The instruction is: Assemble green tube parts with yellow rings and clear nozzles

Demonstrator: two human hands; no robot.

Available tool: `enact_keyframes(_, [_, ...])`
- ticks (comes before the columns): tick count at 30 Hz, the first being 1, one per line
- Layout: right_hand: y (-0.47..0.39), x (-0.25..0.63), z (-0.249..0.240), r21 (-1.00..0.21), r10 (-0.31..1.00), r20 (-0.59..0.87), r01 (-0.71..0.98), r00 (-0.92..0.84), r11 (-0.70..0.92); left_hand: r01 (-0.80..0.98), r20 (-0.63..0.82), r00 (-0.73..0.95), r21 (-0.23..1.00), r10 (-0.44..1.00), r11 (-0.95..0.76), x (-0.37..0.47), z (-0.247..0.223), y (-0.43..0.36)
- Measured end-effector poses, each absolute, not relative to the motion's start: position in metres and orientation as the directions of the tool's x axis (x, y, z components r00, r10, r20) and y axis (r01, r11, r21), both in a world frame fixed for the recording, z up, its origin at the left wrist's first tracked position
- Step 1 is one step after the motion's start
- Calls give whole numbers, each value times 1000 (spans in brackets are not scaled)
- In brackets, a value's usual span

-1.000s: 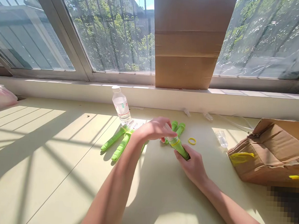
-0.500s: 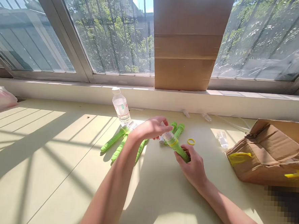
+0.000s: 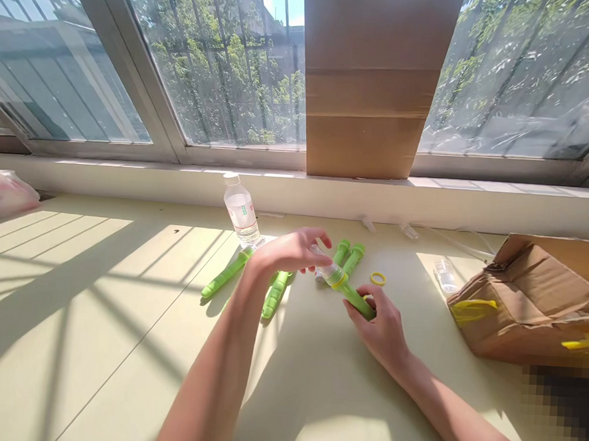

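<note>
My right hand (image 3: pixel 381 322) is closed round the lower part of a green tube (image 3: pixel 357 300) with a yellow ring at its collar. A clear ribbed plastic piece (image 3: pixel 332 273) sits on the tube's upper end. My left hand (image 3: pixel 303 249) has its fingers bent round the top of this clear piece. Behind the held tube lie two green tubes (image 3: pixel 355 256), and a yellow ring (image 3: pixel 377 278) rests to their right. More green tubes (image 3: pixel 224 276) lie left of and partly behind my left forearm.
A clear bottle (image 3: pixel 241 210) with a white cap stands at the back. An open cardboard box (image 3: pixel 512 327) is at the right, with a small clear container (image 3: pixel 445 276) beside it. A pinkish plastic bag (image 3: pixel 7 193) lies far left. Small clear pieces (image 3: pixel 408 231) lie near the wall.
My left hand has shifted slightly, its fingers more spread over the clear piece. My right hand stays in place on the green tube. The view has moved a little.
</note>
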State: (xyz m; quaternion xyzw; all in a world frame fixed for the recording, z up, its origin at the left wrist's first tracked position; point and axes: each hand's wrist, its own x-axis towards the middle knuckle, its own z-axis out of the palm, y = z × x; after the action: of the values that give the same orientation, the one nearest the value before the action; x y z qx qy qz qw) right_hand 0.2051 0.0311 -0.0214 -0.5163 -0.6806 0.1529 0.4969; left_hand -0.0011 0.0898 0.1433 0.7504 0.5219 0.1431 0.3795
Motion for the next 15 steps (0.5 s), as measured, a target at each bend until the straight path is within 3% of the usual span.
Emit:
enact_keyframes(6, [31,205,-14,-651,797,604,566,-16,505,698,-133,461,665,878,-266,-5,150,87])
enact_keyframes(11, [32,206,-18,-658,809,587,568,-25,495,755,-133,447,587,884,-293,-5,151,87])
enact_keyframes(15, [31,205,-21,-683,825,566,554,-10,476,738,-184,451,628,873,-249,-5,151,88])
